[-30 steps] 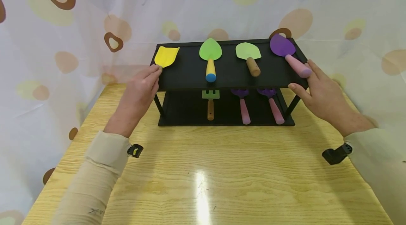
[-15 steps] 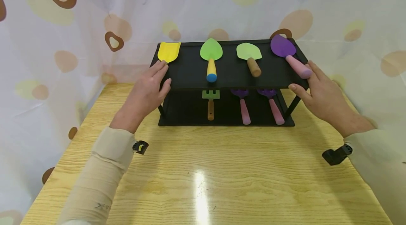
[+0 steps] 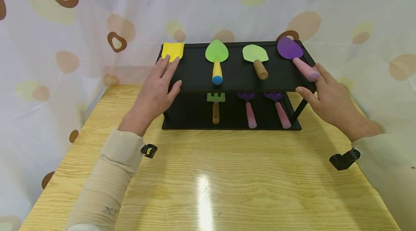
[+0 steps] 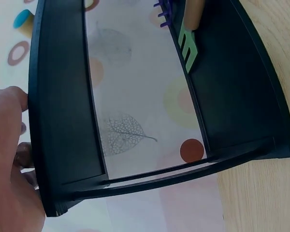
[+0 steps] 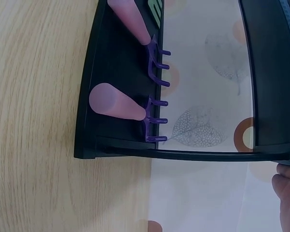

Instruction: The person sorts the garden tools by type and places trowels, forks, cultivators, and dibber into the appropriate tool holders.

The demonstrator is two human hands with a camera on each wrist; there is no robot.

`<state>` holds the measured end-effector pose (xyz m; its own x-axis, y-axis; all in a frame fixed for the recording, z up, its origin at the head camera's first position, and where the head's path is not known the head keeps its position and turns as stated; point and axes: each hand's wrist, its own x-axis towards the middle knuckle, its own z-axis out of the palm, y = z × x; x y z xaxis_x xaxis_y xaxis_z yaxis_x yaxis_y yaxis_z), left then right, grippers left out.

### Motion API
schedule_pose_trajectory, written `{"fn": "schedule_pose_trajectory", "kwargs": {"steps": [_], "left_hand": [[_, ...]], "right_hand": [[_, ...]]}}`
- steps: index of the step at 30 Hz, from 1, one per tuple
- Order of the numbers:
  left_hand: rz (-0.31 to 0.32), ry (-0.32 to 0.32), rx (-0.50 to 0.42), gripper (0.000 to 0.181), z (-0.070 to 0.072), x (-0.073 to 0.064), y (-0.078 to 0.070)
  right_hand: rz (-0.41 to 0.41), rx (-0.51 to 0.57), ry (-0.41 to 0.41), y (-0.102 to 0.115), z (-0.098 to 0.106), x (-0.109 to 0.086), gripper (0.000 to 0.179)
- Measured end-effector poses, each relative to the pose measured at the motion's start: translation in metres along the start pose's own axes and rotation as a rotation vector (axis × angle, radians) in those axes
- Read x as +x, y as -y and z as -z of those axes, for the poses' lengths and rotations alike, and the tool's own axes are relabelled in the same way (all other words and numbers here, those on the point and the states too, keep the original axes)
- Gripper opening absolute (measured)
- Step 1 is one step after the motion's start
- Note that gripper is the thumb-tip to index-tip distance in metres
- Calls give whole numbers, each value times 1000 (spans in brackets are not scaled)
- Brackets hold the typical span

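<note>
On the upper shelf of a black two-tier rack [image 3: 195, 79] lies a yellow toy shovel [image 3: 173, 50], its blade pointing back. My left hand [image 3: 156, 92] rests over its handle with fingers extended and the thumb apart; most of that handle is hidden. My right hand [image 3: 334, 95] grips the rack's right end, thumb at the front edge and fingers along the side. Near it lies a purple trowel [image 3: 290, 47] with a pink handle. Between the hands are a green trowel [image 3: 216, 51] with a yellow and blue handle and a pale green trowel [image 3: 255, 53] with a brown handle.
The lower shelf bears a green fork [image 3: 216, 97] with a brown handle and two purple forks with pink handles, one at left [image 3: 250, 113] and one at right [image 3: 282, 113]. The rack stands on a wooden table [image 3: 227, 173] against a patterned curtain [image 3: 208, 10].
The yellow shovel has turned from slanted to nearly straight and shifted slightly back. My left hand moved right and spread its fingers from a pinch on the handle. My right hand stayed.
</note>
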<state>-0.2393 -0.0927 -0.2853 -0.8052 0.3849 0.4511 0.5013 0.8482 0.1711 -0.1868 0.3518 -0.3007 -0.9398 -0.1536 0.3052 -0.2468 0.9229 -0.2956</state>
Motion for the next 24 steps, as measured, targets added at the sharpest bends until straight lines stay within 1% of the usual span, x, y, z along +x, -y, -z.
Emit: {"fn": "schedule_pose_trajectory", "kwargs": {"steps": [4,6,13,16,18,21,24], "left_hand": [[-8,-25,-13,60,1,-5,2],[-18,-44,1,62,2,-9,3],[-63,-144,27,63,3,-31,8],[-81,-172,26,64,3,-40,11],[-88,-181,31,65,2,-46,12],[-81,-183,26,67,1,-55,13],[-64,-168,26,68,-1,-66,14]], "right_hand": [[-2,2,2,-1,0,0,69],[-3,5,2,-2,-1,0,69],[-9,4,34,-7,3,1,70],[-16,-16,46,-10,6,2,70],[-16,-20,35,-12,6,1,70],[-12,-32,7,-13,5,0,74],[-23,-48,-16,-15,5,-3,79]]}}
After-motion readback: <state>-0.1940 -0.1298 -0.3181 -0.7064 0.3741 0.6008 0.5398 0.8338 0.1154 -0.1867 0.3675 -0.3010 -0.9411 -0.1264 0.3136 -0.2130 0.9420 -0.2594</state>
